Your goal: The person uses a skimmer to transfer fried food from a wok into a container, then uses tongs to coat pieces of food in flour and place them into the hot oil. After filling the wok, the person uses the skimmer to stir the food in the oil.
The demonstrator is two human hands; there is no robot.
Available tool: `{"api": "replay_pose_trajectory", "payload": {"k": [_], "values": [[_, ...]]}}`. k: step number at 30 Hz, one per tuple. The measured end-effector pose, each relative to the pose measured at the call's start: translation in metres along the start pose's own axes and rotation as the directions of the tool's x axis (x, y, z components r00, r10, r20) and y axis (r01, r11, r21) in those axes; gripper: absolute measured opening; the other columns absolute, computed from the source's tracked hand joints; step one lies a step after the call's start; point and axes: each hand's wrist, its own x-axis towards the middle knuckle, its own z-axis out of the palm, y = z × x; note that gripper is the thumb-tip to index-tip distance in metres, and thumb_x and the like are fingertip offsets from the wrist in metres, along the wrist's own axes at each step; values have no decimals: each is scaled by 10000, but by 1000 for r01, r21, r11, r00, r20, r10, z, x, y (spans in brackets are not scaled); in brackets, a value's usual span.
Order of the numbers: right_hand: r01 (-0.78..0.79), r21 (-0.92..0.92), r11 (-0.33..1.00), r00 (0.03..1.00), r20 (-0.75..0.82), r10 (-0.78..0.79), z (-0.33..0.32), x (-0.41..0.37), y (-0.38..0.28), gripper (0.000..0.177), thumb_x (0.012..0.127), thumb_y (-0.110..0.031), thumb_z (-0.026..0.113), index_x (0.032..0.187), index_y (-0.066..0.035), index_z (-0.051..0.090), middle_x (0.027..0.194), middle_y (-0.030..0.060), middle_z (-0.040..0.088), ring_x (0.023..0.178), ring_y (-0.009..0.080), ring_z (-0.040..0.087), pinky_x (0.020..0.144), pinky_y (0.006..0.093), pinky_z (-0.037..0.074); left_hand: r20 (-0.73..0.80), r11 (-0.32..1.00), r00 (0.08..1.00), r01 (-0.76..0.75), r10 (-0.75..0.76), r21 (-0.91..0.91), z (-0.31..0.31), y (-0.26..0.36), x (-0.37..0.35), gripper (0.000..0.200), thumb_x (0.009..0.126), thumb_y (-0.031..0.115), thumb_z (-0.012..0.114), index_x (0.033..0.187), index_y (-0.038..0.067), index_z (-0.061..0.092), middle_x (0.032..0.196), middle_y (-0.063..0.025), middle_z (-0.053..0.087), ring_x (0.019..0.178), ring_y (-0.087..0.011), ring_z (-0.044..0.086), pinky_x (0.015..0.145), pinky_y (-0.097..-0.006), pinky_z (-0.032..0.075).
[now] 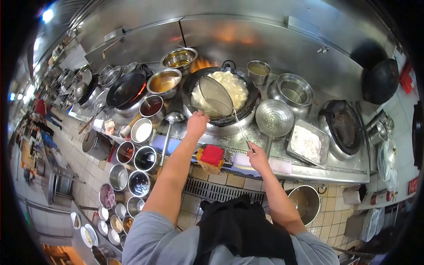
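A black wok (247, 107) full of pale frying pieces in bubbling oil sits on the burner, with flames behind it. My right hand (256, 154) grips the thin handle of a wire mesh skimmer (216, 95), whose round basket hangs tilted over the wok's left half. My left hand (197, 123) rests on the wok's near rim, fingers curled against its edge. A ladle (172, 117) lies just left of that hand.
Several steel bowls of sauces and seasonings (145, 132) crowd the left. A perforated colander (274, 117), a tray of white floured pieces (306, 143), a steel pot (292, 89) and a second wok (343, 128) stand to the right. A red cloth (212, 155) lies on the counter's edge.
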Motion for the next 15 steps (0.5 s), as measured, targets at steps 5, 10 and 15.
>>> {"api": "replay_pose_trajectory", "payload": {"k": [5, 10, 15], "values": [[-247, 35, 968, 966, 83, 244, -15, 10, -21, 402, 834, -85, 483, 1235, -60, 483, 775, 125, 620, 689, 203, 577, 664, 309, 440, -11, 999, 1000, 28, -27, 31, 20, 28, 3, 88, 729, 199, 616, 762, 127, 654, 831, -49, 582, 862, -236, 560, 719, -373, 461], [-100, -50, 994, 995, -12, 99, -28, 27, -31, 368, 852, -113, 472, 1213, -42, 492, 744, 157, 610, 701, 244, 596, 677, 328, 451, -1, 992, 997, 72, -73, 107, 23, 55, 2, 119, 747, 222, 607, 811, 127, 637, 872, -41, 575, 882, -217, 552, 764, -382, 415], [-29, -76, 997, 996, -84, 23, -54, 36, -53, 361, 858, -126, 475, 1205, -26, 491, 754, 174, 610, 706, 276, 599, 684, 343, 456, -12, 996, 996, 90, -90, -23, 5, 69, -19, 285, 754, 240, 601, 987, 79, 576, 1013, -80, 563, 979, -243, 535, 802, -421, 412]]}}
